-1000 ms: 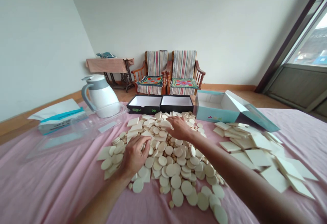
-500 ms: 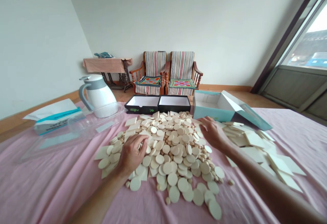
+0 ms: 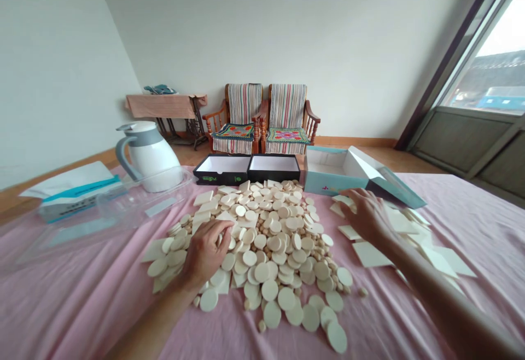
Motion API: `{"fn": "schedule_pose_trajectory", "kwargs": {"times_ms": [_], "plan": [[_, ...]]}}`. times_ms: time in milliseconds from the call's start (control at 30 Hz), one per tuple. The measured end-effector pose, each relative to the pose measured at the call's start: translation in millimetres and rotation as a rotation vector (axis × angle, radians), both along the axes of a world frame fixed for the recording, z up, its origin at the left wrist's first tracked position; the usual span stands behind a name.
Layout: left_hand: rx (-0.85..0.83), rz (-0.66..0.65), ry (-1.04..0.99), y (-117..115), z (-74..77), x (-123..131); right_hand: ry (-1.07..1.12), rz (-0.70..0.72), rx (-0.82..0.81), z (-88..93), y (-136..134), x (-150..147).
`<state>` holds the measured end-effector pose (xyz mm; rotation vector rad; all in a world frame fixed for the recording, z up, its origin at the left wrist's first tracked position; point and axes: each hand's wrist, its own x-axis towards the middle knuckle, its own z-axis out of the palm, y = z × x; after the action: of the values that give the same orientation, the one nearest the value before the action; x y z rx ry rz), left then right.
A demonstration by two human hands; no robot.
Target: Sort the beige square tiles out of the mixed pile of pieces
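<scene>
A wide heap of pale wooden discs (image 3: 269,289), mixed with small beads and square tiles, spreads across the middle. My left hand (image 3: 207,248) rests over the heap's left part, fingers curled together; what they hold, if anything, is hidden. To the right of the heap, my right hand (image 3: 367,218) is over the pale square tiles (image 3: 371,254), its fingers stretched and apart, near a few tiles at the pile's left edge.
Behind the heap stand two black box trays (image 3: 274,168) and a light-blue box (image 3: 336,176) with its flap open. On the left are a white jug (image 3: 153,157), clear plastic packaging (image 3: 102,223) and a tissue pack (image 3: 80,193). Pink cloth (image 3: 381,327) covers the surface.
My right hand has moved right, from the heap's upper right edge to the square tiles, several of which now lie further left. My left hand has hardly moved. The view has shifted slightly.
</scene>
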<state>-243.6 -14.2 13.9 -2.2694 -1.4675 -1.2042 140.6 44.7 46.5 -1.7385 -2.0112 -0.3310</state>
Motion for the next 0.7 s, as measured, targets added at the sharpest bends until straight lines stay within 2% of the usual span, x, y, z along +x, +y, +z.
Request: {"fn": "schedule_pose_trajectory", "kwargs": {"times_ms": [67, 133, 200, 367, 500, 700], "plan": [[-0.002, 0.000, 0.000, -0.8, -0.1, -0.2, 0.068, 0.157, -0.086, 6.5, 21.2, -34.9], [0.000, 0.000, -0.001, -1.6, -0.1, -0.6, 0.047, 0.231, -0.192, 12.6, 44.5, -71.3], [-0.001, 0.001, -0.005, -2.2, -0.3, -1.1, -0.041, 0.264, -0.321, 16.5, 68.0, -105.4], [-0.016, 0.001, -0.026, -2.8, -0.7, -1.4, -0.119, 0.255, -0.443, 14.2, 117.9, -166.9], [-0.017, 0.017, -0.034, -3.0, 1.0, -0.8, -0.141, 0.199, -0.523, 5.6, 140.3, -189.1], [-0.046, 0.034, -0.039, -4.5, 3.5, -0.9, -0.156, 0.169, -0.575, -3.4, 155.8, -191.0]]}}
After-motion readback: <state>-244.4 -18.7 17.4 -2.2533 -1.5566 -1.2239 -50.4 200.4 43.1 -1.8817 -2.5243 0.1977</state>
